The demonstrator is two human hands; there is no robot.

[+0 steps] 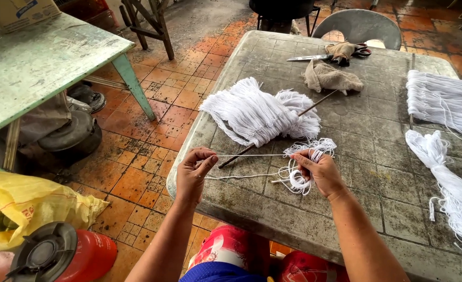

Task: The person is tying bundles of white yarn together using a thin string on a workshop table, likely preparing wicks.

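down at the near edge of the grey plastic table [377,172], the left hand [193,175] pinches a white string [252,155] between thumb and forefinger, fingers curled closed around it. the string runs taut to the right, where the right hand [319,169] holds it along with a small coil of white string [296,180] looped by its fingers, so that hand too is closed on thread. just beyond the hands, further from the person, lies a large bundle of white strings [254,112], with a thin dark stick [278,130] slanting under it from near left to far right. a loose tangle of thread [314,146] sits between that bundle and the right hand. at the far side of the table rest a crumpled beige cloth [331,77] and a pair of scissors [319,56]. more white string bundles [445,102] lie along the right edge. off to the left, on the tiled floor [147,151], stand a green table [37,62], a yellow sack [27,203] and a red gas cylinder [63,256]. a grey chair [359,26] stands behind the far edge.
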